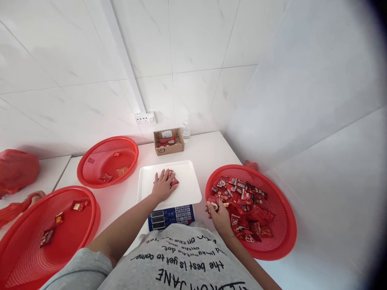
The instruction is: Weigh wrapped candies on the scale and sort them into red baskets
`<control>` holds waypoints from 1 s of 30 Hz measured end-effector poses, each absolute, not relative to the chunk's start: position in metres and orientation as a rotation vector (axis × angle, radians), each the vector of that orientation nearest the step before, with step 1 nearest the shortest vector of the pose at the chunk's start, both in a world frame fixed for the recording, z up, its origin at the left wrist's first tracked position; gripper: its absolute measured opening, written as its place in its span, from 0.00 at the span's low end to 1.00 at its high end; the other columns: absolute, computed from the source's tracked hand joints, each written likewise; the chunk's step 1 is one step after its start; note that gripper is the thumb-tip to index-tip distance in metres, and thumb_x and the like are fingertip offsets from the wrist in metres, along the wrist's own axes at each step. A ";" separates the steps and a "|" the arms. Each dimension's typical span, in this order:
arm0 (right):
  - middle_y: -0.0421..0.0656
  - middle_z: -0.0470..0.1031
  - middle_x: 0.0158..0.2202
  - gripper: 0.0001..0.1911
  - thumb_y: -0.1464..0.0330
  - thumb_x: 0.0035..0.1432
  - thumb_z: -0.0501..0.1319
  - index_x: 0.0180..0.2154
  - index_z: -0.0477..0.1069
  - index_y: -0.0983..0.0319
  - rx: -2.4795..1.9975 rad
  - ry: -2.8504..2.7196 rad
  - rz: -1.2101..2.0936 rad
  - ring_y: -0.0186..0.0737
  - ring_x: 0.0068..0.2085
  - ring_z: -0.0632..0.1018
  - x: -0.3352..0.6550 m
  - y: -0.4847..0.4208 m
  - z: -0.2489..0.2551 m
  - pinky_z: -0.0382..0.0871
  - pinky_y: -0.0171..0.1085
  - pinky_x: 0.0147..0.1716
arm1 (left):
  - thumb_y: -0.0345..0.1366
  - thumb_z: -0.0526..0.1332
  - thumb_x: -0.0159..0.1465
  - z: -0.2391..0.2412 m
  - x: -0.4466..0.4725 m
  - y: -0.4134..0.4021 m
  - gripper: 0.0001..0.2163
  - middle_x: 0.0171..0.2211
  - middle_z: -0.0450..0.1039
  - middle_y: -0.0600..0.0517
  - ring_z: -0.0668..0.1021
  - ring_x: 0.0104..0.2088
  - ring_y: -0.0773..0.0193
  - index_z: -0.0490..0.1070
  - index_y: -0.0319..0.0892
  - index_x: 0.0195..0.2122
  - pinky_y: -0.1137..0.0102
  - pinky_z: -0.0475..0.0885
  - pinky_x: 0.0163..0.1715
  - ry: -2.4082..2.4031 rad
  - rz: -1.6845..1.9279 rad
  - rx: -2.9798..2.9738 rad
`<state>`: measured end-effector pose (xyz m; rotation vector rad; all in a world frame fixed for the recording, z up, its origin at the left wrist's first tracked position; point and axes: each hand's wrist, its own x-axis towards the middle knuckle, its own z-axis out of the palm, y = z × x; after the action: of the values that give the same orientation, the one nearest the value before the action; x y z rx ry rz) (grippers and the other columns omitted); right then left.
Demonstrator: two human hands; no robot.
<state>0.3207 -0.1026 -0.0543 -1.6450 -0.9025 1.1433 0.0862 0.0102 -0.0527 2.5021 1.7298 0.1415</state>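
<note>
My left hand (163,187) lies over red snack packets (174,181) on the white weighing tray (144,192), its fingers spread and partly covering them. Below the tray is the scale's blue keypad and display panel (171,217). At the left rim of the right red plastic basket (284,241), my right hand (220,217) pinches a small red packet (213,200) between its fingers. Many similar red packets (248,201) are heaped inside that basket.
A cardboard box (169,150) with red packets stands near the wall, beside a clear plastic item (185,131). Two red baskets, one farther back (133,155) and one nearer (96,209), hold a few packets at left. A red plastic bag (18,171) sits far left.
</note>
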 end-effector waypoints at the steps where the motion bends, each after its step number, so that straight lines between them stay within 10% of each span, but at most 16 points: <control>1: 0.41 0.73 0.25 0.22 0.49 0.46 0.58 0.32 0.63 0.60 -1.645 -0.906 1.141 0.39 0.25 0.74 0.321 -0.103 -0.054 0.68 0.34 0.19 | 0.54 0.44 0.61 -0.053 0.086 0.011 0.27 0.63 0.48 0.48 0.49 0.62 0.48 0.54 0.51 0.59 0.46 0.42 0.57 1.735 0.133 2.495; 30: 0.39 0.72 0.21 0.19 0.51 0.46 0.58 0.29 0.61 0.60 -1.606 -0.917 1.138 0.36 0.22 0.73 0.320 -0.102 -0.049 0.67 0.33 0.16 | 0.51 0.50 0.60 -0.046 0.087 0.002 0.25 0.56 0.58 0.44 0.55 0.60 0.52 0.59 0.44 0.55 0.50 0.44 0.59 1.649 0.327 2.531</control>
<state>0.3203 -0.1017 -0.0490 -1.6062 -0.9170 1.1384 0.0871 0.0016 -0.0459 2.5308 1.6491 0.3270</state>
